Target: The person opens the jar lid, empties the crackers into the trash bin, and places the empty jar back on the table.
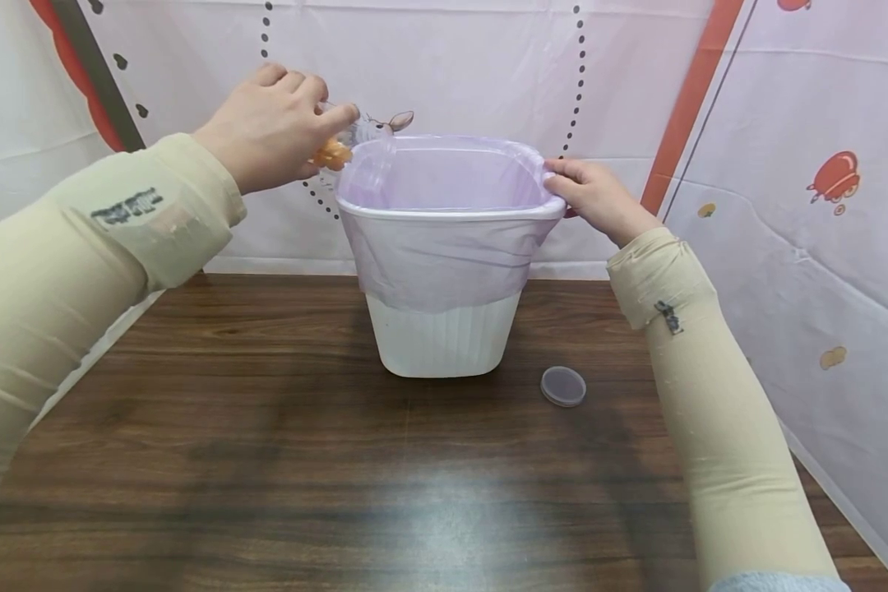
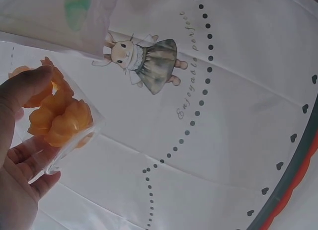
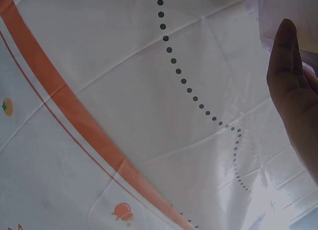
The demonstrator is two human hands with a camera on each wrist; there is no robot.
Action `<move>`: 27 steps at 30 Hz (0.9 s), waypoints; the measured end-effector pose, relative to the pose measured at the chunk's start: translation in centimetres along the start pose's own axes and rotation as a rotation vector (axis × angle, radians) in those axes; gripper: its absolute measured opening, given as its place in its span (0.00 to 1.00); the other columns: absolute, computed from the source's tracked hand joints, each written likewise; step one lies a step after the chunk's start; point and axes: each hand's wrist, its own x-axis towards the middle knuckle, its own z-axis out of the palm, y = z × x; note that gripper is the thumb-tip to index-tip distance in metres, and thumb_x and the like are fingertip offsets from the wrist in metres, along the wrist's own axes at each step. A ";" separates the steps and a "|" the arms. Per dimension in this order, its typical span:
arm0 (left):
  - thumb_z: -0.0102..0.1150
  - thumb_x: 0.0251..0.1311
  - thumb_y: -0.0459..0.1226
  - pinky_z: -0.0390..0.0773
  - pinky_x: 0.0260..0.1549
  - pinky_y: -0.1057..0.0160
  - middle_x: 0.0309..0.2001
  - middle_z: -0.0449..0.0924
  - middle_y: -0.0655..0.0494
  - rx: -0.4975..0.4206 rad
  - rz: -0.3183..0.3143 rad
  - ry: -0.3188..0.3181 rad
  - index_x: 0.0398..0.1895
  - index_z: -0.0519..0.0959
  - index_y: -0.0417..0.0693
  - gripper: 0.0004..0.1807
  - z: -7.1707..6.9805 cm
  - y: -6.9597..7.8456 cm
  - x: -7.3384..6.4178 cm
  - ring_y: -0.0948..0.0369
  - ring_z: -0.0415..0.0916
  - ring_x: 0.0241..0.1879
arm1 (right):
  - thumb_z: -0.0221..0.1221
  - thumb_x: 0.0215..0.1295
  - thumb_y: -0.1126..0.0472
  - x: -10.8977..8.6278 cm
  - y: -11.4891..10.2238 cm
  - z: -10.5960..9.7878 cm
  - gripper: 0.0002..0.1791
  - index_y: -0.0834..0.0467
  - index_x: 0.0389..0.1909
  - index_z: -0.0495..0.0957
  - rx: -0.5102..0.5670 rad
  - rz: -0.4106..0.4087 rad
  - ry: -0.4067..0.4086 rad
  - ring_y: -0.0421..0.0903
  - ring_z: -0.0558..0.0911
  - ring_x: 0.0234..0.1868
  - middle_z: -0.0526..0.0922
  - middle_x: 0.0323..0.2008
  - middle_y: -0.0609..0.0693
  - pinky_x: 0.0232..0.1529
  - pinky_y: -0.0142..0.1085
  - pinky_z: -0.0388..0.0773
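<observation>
My left hand (image 1: 274, 127) grips a clear plastic jar (image 1: 376, 152), tilted with its mouth over the left rim of the bin. Orange flower-shaped pieces (image 2: 64, 115) sit inside the jar, toward its base, as the left wrist view shows. The white bin (image 1: 444, 337) stands upright, lined with a thin purple bag (image 1: 444, 255) folded down over its rim. At the bin's right rim, my right hand (image 1: 595, 197) holds the bag's edge, fingers over the rim and thumb in front. In the right wrist view, part of that hand (image 3: 293, 91) shows against the bin's side.
A round clear lid (image 1: 563, 386) lies on the dark wood table (image 1: 303, 460), to the right of the bin's foot. Behind the bin hangs a white printed curtain (image 1: 451, 66), which continues along the right side.
</observation>
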 end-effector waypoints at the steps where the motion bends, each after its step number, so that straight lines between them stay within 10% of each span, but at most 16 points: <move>1: 0.70 0.46 0.34 0.67 0.53 0.39 0.43 0.71 0.31 0.000 0.002 -0.001 0.58 0.66 0.40 0.34 0.0 0.0 0.0 0.34 0.69 0.48 | 0.44 0.73 0.51 0.0 0.0 0.0 0.31 0.61 0.72 0.57 0.002 -0.001 -0.001 0.39 0.74 0.50 0.66 0.68 0.60 0.53 0.32 0.74; 15: 0.69 0.48 0.32 0.67 0.56 0.39 0.46 0.71 0.30 0.029 0.011 -0.049 0.61 0.66 0.41 0.35 -0.3 0.4 0.4 0.34 0.69 0.50 | 0.44 0.73 0.52 0.1 -0.1 0.1 0.31 0.61 0.72 0.57 -0.001 -0.005 0.004 0.37 0.74 0.48 0.67 0.68 0.61 0.53 0.33 0.75; 27: 0.69 0.45 0.30 0.68 0.55 0.40 0.44 0.73 0.30 0.046 0.046 0.034 0.55 0.68 0.40 0.32 -0.2 0.5 0.5 0.36 0.72 0.45 | 0.44 0.73 0.51 0.0 -0.2 0.0 0.31 0.61 0.72 0.57 -0.001 0.000 0.002 0.37 0.74 0.49 0.66 0.68 0.61 0.52 0.31 0.74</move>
